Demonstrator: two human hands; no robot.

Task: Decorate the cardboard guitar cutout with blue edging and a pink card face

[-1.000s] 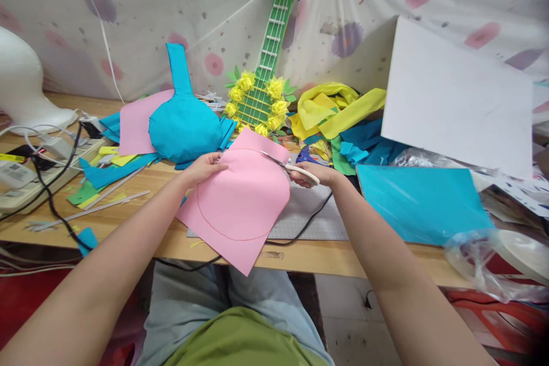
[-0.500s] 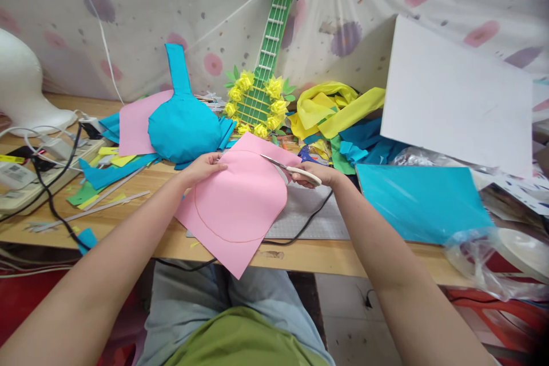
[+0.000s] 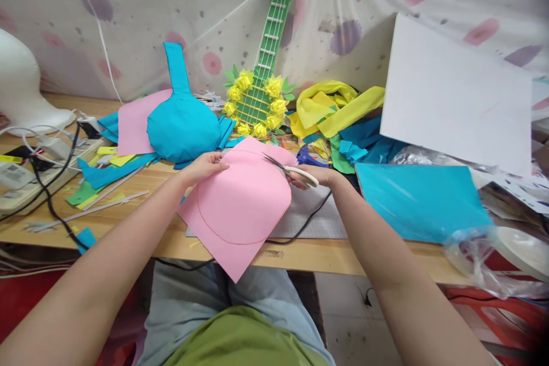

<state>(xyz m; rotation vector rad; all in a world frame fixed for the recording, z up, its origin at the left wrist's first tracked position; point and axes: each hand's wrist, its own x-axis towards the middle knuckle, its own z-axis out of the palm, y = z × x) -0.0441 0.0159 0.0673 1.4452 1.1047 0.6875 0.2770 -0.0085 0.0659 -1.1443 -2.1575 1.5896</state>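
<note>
A sheet of pink paper [image 3: 240, 206] with a drawn rounded outline is held up over the front of the table. My left hand [image 3: 206, 168] pinches its upper left edge, thumb on top. In my right hand [image 3: 309, 177] is a pair of scissors [image 3: 305, 176] with white handles, fingers wrapped round the loops. The blades lie at the sheet's upper right, near the drawn line, and the right side of the paper is cut along a curve. Behind my left hand rests a round, blue-wrapped shape [image 3: 184, 128] with a neck.
A green guitar-shaped craft [image 3: 268, 57] with yellow flowers leans at the back. Yellow paper [image 3: 326, 106], a blue sheet [image 3: 422, 200] and a white board [image 3: 454, 97] are on the right. A power strip [image 3: 47, 177] and paper scraps lie left. A grey cutting mat [image 3: 317, 214] is under the paper.
The pink sheet has shifted slightly right and turned a little. The scissors and my right hand have moved slightly left, and the blades look more open.
</note>
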